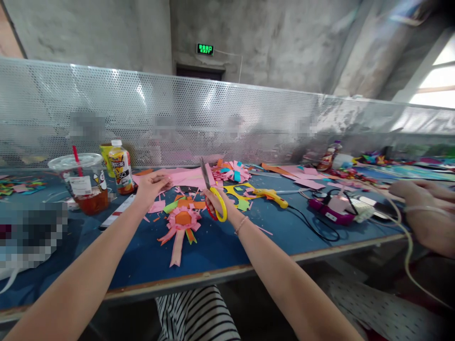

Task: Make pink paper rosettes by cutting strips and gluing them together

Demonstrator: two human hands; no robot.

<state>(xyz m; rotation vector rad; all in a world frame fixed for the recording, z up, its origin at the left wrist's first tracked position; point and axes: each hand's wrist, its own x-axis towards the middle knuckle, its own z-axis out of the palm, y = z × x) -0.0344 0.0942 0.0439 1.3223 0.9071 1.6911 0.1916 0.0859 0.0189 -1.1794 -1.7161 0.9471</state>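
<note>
Nearest the table edge, a pink-and-orange paper rosette with trailing ribbon tails [182,222] is lying flat on the blue tabletop [213,251], between the two forearms and just short of both hands. Right hand [217,202] is closing around the yellow-handled scissors [213,194], fingers through the loops, blades pointing up and slightly left, long axis near vertical, apparently shut. Left hand [152,184] is pinching the near edge of a flat pink paper sheet [188,177], fingers curled onto it; the sheet is spreading rightward toward the blades, so the scissors are sitting just beside its right end. Further left, a clear lidded plastic cup [83,182] is holding amber drink with a red straw; a small juice bottle [121,166] is standing behind it. Another person's hand [423,208] is working at far right.
</note>
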